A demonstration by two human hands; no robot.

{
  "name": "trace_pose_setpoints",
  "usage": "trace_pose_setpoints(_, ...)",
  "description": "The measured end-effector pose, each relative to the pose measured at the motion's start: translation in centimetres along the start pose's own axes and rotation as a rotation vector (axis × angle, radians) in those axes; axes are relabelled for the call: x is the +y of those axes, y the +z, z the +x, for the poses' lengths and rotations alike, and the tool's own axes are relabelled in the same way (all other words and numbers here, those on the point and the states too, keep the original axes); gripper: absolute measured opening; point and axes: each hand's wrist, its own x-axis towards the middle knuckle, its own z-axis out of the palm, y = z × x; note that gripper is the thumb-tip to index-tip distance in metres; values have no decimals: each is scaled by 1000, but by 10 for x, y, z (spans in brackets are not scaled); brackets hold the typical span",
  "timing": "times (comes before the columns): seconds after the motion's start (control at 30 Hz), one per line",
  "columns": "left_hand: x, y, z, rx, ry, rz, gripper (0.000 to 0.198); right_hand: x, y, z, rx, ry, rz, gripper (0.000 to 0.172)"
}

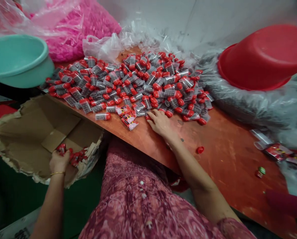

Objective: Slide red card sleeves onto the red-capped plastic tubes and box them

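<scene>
My left hand (pixel 60 161) reaches down into a torn-edged cardboard box (pixel 26 132), its fingers closed on a small red packet (pixel 61 148). More red packets (pixel 77 157) lie beside it against the box wall. On the orange-brown tabletop my right hand (pixel 160 123) rests palm down with fingers apart, its fingertips at the front edge of a heap of clear tubes with red caps (pixel 138 83). Just left of that hand are several red printed packets (pixel 128 117). One capped tube (pixel 103 116) lies at the table's edge.
A turquoise basin (pixel 19 63) stands at the left, before a pink-filled plastic bag (pixel 83 26). An upturned red tub (pixel 260 56) sits on a stuffed clear bag (pixel 250 103) at the right. A red cap (pixel 200 150) and a small green-and-red piece (pixel 260 171) lie on the table (pixel 228 149).
</scene>
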Motion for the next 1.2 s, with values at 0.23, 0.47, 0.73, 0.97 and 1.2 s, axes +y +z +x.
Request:
trace_pose_setpoints(0.23,70,41,-50,-3,681,-36,34,-15,9,-54,52,107,-207,38)
trace_pose_setpoints(0.47,172,101,-78,-131,1049,163,45,-31,3,-94,100,169,-181,37)
trace_pose_setpoints(0.73,202,103,-34,-265,1201,394,46,-32,-2,-92,246,156,-47,32)
trace_pose_setpoints(0.97,206,114,-29,-296,1247,453,32,-32,-7,-90,308,147,61,29)
trace_pose_setpoints(1.2,203,110,-26,-213,1199,366,40,-36,-12,-79,254,165,167,27)
